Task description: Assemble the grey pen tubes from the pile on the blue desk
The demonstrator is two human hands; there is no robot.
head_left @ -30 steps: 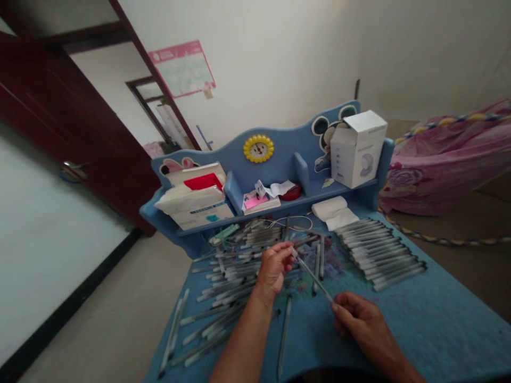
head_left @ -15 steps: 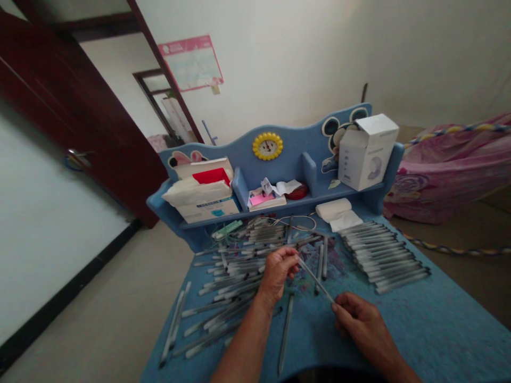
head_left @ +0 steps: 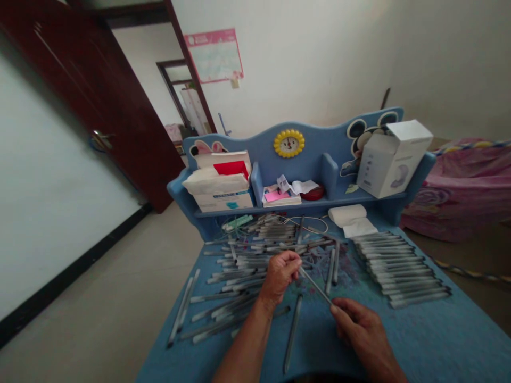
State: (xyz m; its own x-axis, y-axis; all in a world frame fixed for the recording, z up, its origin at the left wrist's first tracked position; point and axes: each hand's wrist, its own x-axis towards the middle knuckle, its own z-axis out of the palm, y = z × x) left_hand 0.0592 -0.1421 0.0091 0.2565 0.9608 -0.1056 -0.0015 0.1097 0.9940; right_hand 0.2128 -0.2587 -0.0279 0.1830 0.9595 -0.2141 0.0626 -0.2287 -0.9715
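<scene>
A broad blue counter (head_left: 447, 335) carries a loose spread of grey, translucent plastic pens (head_left: 231, 307) from its left edge to its back, and an even row of grey, dark-ended pens (head_left: 403, 268) near its right edge. Above its middle, the left hand (head_left: 281, 274) and right hand (head_left: 355, 322) each have a narrow, pinching grip on opposite ends of one slim, pale plastic pen (head_left: 315, 285), slanting between them.

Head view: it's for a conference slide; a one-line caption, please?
Left hand and right hand hold a slim pen over a blue desk, loose pens left, a pen row right.
</scene>
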